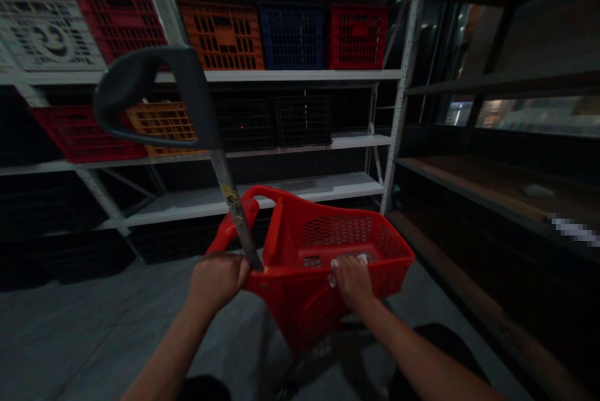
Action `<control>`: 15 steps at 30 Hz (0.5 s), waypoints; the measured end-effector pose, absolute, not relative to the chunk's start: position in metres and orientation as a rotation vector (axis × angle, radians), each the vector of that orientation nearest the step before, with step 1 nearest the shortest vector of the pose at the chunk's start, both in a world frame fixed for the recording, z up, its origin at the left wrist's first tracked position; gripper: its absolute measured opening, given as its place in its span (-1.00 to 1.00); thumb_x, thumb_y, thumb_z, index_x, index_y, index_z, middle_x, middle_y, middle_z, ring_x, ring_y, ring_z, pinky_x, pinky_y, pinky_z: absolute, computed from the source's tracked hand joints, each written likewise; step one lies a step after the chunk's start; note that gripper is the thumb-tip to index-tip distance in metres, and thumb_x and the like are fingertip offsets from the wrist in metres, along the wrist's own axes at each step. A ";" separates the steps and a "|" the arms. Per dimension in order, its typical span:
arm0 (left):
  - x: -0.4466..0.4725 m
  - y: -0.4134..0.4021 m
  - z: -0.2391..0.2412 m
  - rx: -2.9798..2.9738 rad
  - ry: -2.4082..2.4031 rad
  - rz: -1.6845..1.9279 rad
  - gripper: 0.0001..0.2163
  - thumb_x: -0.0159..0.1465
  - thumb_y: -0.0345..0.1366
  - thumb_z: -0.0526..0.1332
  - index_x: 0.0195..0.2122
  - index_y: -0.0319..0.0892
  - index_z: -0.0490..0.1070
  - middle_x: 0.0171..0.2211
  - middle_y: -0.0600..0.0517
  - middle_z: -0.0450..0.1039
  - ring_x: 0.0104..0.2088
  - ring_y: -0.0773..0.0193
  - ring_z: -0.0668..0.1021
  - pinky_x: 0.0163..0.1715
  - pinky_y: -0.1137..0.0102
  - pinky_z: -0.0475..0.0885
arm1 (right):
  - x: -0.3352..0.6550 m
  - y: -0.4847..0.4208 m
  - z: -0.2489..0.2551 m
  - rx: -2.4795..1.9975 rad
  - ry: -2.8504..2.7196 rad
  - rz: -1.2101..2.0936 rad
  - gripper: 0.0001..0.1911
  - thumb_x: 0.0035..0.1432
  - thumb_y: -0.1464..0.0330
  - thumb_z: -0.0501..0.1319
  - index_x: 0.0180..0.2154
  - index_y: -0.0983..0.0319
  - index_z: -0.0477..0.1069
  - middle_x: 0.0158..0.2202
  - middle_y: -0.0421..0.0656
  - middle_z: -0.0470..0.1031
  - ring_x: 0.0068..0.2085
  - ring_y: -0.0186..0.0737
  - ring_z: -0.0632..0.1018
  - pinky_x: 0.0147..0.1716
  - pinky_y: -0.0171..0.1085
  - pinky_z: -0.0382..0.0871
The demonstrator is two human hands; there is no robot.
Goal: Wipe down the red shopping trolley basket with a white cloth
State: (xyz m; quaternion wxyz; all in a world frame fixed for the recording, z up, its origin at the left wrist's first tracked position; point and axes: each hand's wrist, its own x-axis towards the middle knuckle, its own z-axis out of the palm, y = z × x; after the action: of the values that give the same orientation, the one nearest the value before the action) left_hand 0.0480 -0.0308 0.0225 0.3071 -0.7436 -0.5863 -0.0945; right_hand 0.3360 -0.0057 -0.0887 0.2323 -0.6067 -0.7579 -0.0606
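A red plastic shopping basket (pixel 375 245) sits low in front of me on the grey floor. Its long metal pull rod (pixel 229 195) rises up to a dark grey handle (pixel 140 85) close to the camera. My left hand (pixel 218 279) is closed in a fist round the base of the rod, at the basket's near left corner. My right hand (pixel 354 282) reaches inside the basket with fingers curled on small white things (pixel 363 258) I cannot name. The basket's red carry handles (pixel 255 196) stand up at its left side.
White metal shelving (pixel 281 75) faces me, carrying red, orange, blue, black and white crates (pixel 220 35). A dark wooden shelf unit (pixel 492 185) runs along the right. Dark bins (pixel 60 251) stand on the floor under the left shelves.
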 end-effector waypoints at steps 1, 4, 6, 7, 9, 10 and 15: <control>0.047 -0.030 0.022 -1.968 -1.534 -0.268 -0.55 0.23 -0.14 -0.12 -0.63 -0.17 0.43 -0.61 -0.05 0.45 -0.53 0.21 0.49 -0.53 0.39 0.23 | 0.330 -0.006 -0.086 -1.665 -2.074 -0.150 -0.64 0.28 0.31 -0.15 -0.33 0.21 0.39 -0.31 -0.10 0.47 -0.23 -0.14 0.42 -0.20 -0.16 0.11; 0.048 -0.028 0.019 -1.934 -1.516 -0.354 -0.55 0.24 -0.15 -0.13 -0.61 -0.17 0.43 -0.62 -0.05 0.44 -0.53 0.21 0.48 -0.51 0.39 0.23 | 0.284 -0.010 -0.071 -1.559 -2.091 -0.076 -0.61 0.29 0.27 -0.17 -0.35 0.19 0.38 -0.34 -0.14 0.48 -0.26 -0.18 0.44 -0.23 -0.20 0.12; 0.048 -0.027 0.019 -1.886 -1.541 -0.406 -0.55 0.24 -0.16 -0.14 -0.60 -0.18 0.43 -0.62 -0.06 0.44 -0.53 0.21 0.48 -0.51 0.39 0.22 | 0.246 -0.012 -0.061 -1.475 -2.084 -0.054 -0.62 0.28 0.23 -0.17 -0.32 0.19 0.37 -0.32 -0.14 0.48 -0.25 -0.19 0.44 -0.24 -0.21 0.13; 0.048 -0.026 0.019 -1.867 -1.558 -0.421 -0.56 0.24 -0.16 -0.14 -0.59 -0.18 0.43 -0.61 -0.06 0.44 -0.53 0.20 0.48 -0.51 0.39 0.22 | 0.231 -0.012 -0.057 -1.441 -2.084 -0.052 -0.62 0.28 0.21 -0.16 -0.30 0.19 0.36 -0.32 -0.13 0.48 -0.25 -0.19 0.44 -0.24 -0.22 0.14; 0.046 -0.024 0.020 -1.859 -1.590 -0.421 -0.57 0.23 -0.15 -0.12 -0.59 -0.19 0.44 -0.60 -0.06 0.45 -0.52 0.21 0.47 -0.51 0.40 0.22 | 0.214 -0.012 -0.054 -1.390 -2.100 -0.072 -0.64 0.26 0.17 -0.13 -0.28 0.20 0.35 -0.31 -0.11 0.47 -0.24 -0.17 0.44 -0.25 -0.22 0.15; 0.044 -0.023 0.020 -1.861 -1.604 -0.410 -0.57 0.22 -0.14 -0.12 -0.58 -0.18 0.44 -0.60 -0.06 0.45 -0.51 0.21 0.47 -0.51 0.40 0.22 | 0.214 -0.010 -0.055 -1.371 -2.121 -0.085 -0.64 0.25 0.15 -0.11 -0.28 0.21 0.34 -0.31 -0.11 0.47 -0.24 -0.17 0.44 -0.26 -0.23 0.16; 0.028 -0.019 0.018 -1.827 -1.631 -0.373 -0.55 0.24 -0.13 -0.15 -0.59 -0.17 0.43 -0.57 -0.05 0.46 -0.49 0.21 0.47 -0.50 0.40 0.21 | 0.281 0.001 -0.078 -1.476 -2.192 -0.120 -0.64 0.26 0.21 -0.11 -0.32 0.23 0.37 -0.34 -0.10 0.49 -0.28 -0.19 0.46 -0.28 -0.25 0.16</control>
State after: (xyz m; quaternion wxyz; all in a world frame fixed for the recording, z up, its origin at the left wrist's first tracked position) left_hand 0.0283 -0.0193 0.0182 0.3259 -0.6972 -0.6224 -0.1421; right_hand 0.2813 0.0011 -0.0776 0.2456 -0.5409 -0.8032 -0.0439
